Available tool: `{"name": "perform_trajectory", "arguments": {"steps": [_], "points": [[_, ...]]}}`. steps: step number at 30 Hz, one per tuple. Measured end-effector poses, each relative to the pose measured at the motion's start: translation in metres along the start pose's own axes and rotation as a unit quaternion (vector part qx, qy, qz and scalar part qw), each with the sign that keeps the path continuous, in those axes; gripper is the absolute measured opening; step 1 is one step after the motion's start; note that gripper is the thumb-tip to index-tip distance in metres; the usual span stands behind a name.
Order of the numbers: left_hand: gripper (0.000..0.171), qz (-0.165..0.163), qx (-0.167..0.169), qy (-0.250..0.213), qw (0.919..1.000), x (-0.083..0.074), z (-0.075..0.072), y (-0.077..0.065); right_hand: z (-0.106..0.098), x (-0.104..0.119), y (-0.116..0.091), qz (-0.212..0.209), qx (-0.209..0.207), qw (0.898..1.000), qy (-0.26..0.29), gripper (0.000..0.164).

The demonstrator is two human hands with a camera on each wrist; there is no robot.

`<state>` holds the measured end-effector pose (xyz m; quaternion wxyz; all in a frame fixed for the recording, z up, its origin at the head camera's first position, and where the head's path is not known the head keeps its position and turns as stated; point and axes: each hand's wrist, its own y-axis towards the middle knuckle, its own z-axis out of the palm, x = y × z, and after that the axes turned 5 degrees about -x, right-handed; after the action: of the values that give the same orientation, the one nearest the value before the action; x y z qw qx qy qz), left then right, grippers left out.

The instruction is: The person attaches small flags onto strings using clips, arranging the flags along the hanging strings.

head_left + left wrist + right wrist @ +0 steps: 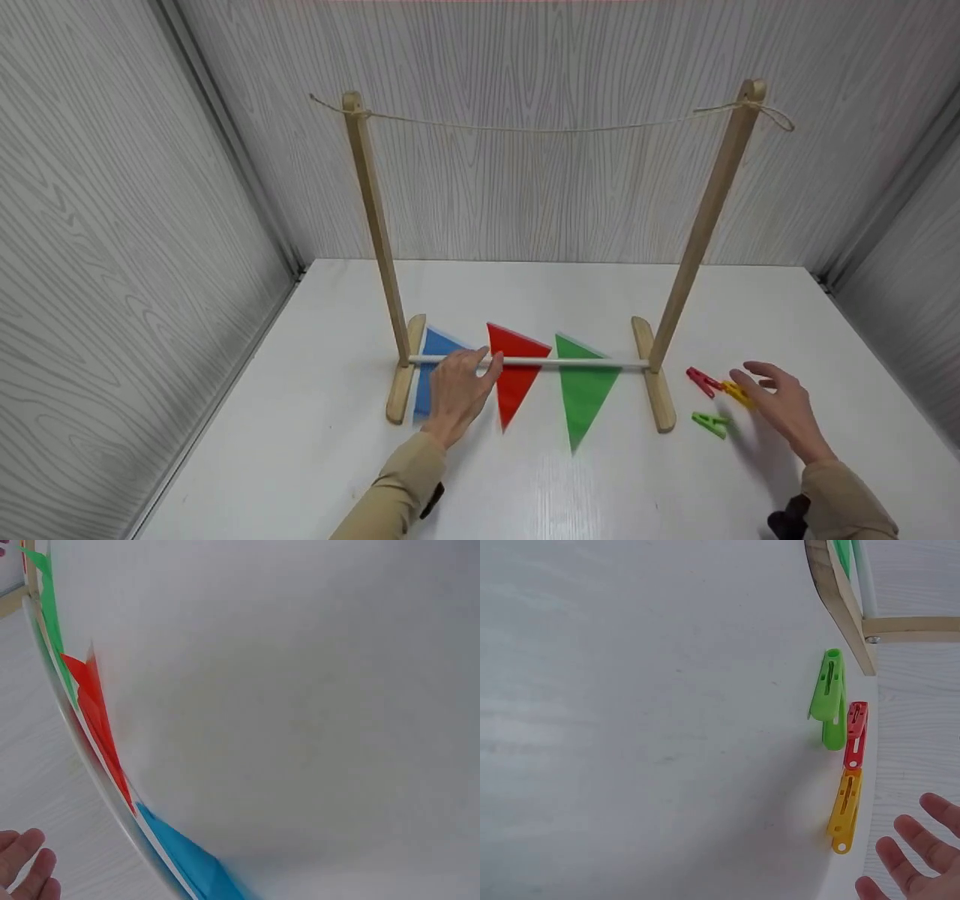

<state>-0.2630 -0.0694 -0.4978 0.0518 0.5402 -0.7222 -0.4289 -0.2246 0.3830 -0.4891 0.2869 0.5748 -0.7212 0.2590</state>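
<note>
Standing left post (377,225): wood, upright, fixed at its lower end to a wooden foot (395,397) that rests on the white surface (300,465).
String (540,130): tied near the top of that post, sagging gently across to the right; a small loop hangs at its right end.
Blue flag (441,343): on the surface beside the left foot, partly hidden by the hand above it.
Left hand (456,390): released, grasping nothing, fingers loosely bent over the blue flag; the left wrist view shows its fingertips apart from the flags.
Rod (630,364): white, running low between the posts, passing across all three flags in the head view.
Red flag (517,386): middle of the three, its tip towards the person, just beside the left fingertips.
Green flag (585,401): rightmost, tip also towards the person.
Right post (705,217): wood, upright, on its own foot.
Red clip (703,382): right of that foot, end to end with the yellow one.
Green clip (711,424): nearer the person, apart from both others.
Yellow clip (738,394): on the surface, nearest the right fingertips.
Right hand (780,409): released, fingers spread and slightly bent, holding nothing, near the yellow clip.
</note>
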Motion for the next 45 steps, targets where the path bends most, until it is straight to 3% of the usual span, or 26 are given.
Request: {"name": "perform_trajectory", "arguments": {"steps": [7,11,18,31,38,45], "points": [[0.024,-0.056,0.071,-0.054,0.9945,-0.019,0.02,0.007,-0.001,-0.009,0.002,0.008,-0.011,1.0,0.0,0.072],[0.023,-0.065,0.102,-0.06,0.9908,-0.024,0.03,0.01,0.001,-0.012,0.001,0.017,-0.016,1.0,0.002,0.069],[0.021,-0.05,0.12,-0.051,0.9902,-0.032,0.043,0.013,0.002,-0.017,0.003,0.023,-0.018,1.0,0.005,0.068],[0.026,-0.059,0.2,-0.033,0.9775,-0.052,0.06,0.008,0.007,-0.02,0.006,0.047,-0.004,0.999,0.02,0.067],[0.021,-0.026,0.227,0.0,0.9735,-0.061,0.067,0.004,0.008,-0.024,0.005,0.057,0.002,0.998,0.026,0.066],[0.033,0.001,0.268,0.02,0.9632,-0.067,0.069,0.004,0.008,-0.026,0.003,0.058,0.005,0.998,0.037,0.068]]}}
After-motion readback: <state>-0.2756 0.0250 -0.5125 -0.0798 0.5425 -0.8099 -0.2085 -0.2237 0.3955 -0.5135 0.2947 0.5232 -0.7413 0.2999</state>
